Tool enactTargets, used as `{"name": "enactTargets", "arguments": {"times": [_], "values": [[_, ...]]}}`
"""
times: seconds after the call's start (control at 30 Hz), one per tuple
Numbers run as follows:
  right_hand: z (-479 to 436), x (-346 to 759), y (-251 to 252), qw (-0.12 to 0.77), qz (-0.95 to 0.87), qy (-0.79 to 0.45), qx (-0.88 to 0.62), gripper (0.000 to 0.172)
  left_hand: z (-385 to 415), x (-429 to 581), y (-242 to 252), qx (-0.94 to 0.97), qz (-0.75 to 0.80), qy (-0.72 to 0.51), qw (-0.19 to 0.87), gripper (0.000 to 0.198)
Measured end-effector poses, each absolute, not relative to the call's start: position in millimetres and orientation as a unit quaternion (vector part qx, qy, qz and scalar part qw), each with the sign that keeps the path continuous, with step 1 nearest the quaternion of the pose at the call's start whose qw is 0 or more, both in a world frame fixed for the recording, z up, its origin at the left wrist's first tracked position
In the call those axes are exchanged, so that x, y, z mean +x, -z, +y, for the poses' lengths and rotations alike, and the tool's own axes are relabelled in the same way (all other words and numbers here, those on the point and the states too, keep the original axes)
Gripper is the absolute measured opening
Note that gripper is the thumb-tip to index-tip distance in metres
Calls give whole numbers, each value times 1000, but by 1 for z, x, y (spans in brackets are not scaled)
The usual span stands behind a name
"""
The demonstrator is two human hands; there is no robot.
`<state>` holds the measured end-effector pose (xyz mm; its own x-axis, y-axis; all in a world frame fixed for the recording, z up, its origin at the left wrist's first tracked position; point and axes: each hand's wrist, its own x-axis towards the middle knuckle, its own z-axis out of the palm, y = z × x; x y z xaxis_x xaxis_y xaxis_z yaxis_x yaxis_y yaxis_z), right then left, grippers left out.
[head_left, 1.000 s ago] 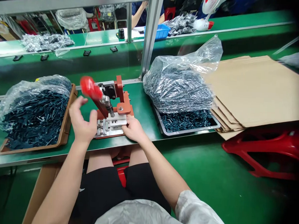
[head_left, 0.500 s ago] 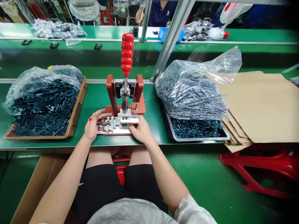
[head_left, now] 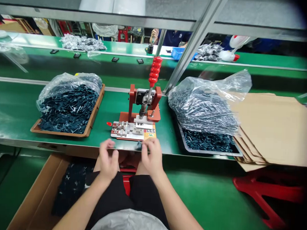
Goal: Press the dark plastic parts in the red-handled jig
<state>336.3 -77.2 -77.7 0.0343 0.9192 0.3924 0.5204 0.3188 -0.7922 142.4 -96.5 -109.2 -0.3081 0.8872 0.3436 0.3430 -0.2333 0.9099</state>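
A red hand press (head_left: 143, 108) with a red ribbed lever (head_left: 154, 70) standing up sits on the green bench, a metal fixture (head_left: 129, 130) at its base. My right hand (head_left: 152, 158) is at the bench's front edge, fingers pinched on a small dark part (head_left: 139, 146). My left hand (head_left: 108, 159) hovers beside it over my lap, fingers curled and slightly blurred; I see nothing in it.
A brown tray (head_left: 91, 121) with a bag of dark parts is left of the press. A metal tray (head_left: 207, 151) under a bag of parts lies right, then stacked cardboard (head_left: 276, 126). A cardboard box (head_left: 37, 194) with dark parts stands below left. A red stool (head_left: 274, 196) stands at right.
Both hands have drawn back from the press fixture to the bench's front edge, the right one bringing a small dark part. The lever went from tilted down to upright. The camera view has shifted.
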Motion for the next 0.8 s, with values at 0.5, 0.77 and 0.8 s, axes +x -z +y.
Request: {"name": "enactTargets", "arguments": {"times": [0.5,0.77,0.8], "values": [[-87,436,72,424,-742,-127,-503,33,-238,-57,175,463,816,-277,209,47],[-1,541,31,187,-707,-134,-669,23,-61,-70,41,660,687,-300,-48,36],[2,539,32,167,-706,-145,-673,24,-36,-71,31,660,698,-277,-31,37]]}}
